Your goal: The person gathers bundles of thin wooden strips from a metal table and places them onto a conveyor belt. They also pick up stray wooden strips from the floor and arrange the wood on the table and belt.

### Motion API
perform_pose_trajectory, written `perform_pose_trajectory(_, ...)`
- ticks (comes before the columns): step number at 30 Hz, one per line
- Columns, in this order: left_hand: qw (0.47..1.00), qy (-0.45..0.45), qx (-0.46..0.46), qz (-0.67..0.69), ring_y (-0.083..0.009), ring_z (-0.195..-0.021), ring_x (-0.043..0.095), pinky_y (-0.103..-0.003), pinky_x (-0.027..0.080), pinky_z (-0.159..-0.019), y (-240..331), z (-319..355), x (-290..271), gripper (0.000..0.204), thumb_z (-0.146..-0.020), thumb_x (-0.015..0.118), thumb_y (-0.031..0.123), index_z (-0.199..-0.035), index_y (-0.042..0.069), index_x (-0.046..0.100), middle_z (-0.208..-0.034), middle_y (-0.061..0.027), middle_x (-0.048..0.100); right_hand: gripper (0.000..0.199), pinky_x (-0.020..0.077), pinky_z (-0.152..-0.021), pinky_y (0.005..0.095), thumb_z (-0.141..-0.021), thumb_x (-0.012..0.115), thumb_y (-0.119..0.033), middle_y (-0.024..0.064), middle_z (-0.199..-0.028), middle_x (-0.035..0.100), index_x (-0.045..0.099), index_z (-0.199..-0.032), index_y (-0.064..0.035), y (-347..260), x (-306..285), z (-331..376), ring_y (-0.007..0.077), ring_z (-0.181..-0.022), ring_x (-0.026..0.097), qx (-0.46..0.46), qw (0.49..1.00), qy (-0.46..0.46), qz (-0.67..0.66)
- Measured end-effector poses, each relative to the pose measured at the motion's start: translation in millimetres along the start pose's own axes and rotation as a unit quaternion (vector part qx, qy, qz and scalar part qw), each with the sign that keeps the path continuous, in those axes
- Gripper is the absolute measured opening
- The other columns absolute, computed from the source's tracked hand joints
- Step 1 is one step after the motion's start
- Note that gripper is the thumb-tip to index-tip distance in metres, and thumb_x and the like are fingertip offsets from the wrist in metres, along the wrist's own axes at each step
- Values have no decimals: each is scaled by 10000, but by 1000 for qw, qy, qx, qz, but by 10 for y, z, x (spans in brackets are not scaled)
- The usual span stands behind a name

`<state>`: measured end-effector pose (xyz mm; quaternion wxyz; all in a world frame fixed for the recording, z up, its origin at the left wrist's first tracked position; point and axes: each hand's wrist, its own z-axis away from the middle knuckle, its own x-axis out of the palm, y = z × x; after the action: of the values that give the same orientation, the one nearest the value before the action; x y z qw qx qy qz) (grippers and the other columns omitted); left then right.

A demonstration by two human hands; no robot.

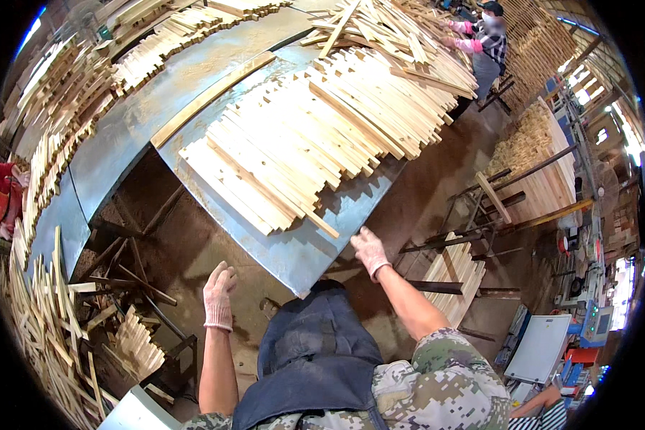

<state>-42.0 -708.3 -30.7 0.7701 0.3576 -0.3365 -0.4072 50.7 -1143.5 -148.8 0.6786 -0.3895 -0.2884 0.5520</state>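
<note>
My left hand (pixel 219 295), in a pale knit glove, hangs in the air left of the blue metal table's (pixel 294 261) near corner. Its fingers are loosely bent, with nothing in them. Gloved the same way, my right hand (pixel 370 251) is beside the table's right edge, fingers apart and holding nothing; whether it touches the edge I cannot tell. On the table lies a broad layer of pale wooden strips (pixel 279 158), side by side with uneven ends. One strip (pixel 321 223) sticks out toward my right hand.
A loose heap of strips (pixel 365 32) lies at the far end, near a co-worker (pixel 489 43) in pink sleeves. Another person in red (pixel 3 197) is at the left edge. Scrap strips (pixel 50 315) pile up lower left. Metal racks with wood panels (pixel 455 276) stand right.
</note>
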Motion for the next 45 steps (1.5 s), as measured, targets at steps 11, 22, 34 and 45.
perform_pose_trajectory(11, 992, -5, -117, -49, -84, -718, 521, -282, 482, -623, -371, -1983, 1460, 888, -989, 643, 157, -1691, 44, 110, -821, 36, 462, 741, 443, -1100, 400, -1004, 659, -484, 256, -1395, 659, 555, -1425, 117, -799, -377, -3031, 361, -1303, 613, -88, 955, 244, 141)
perform_pose_trajectory(22, 969, 124, -66, -206, -205, -887, 690, -345, 569, -751, -479, -2388, 2396, 604, -881, 704, 149, -1445, 43, 517, -1041, -120, 726, 664, 594, -943, 401, -1020, 663, -525, 93, -1370, 670, 588, -1456, -29, -1308, -233, -3157, 242, -1167, 678, 68, 979, 67, -182)
perform_pose_trajectory(34, 948, 177, 30, -262, -287, -974, 752, -392, 610, -851, 98, -2461, 1958, 625, -845, 813, 257, -1331, -69, 594, -1099, -197, 762, 525, 606, -740, 402, -1034, 637, -525, 71, -1125, 696, 630, -1309, -79, -1449, 253, -2009, 218, -914, 693, 162, 973, 79, -146)
perform_pose_trajectory(45, 769, 332, -96, -538, -412, -1321, 569, -466, 476, -1116, 254, -2706, 2197, 1053, -713, 888, 507, -1516, -22, 460, -1384, -270, 594, 425, 512, -570, 428, -1003, 704, -436, 143, -688, 656, 695, -956, -13, -1383, -568, -2475, 287, -611, 664, 41, 809, -189, 556)
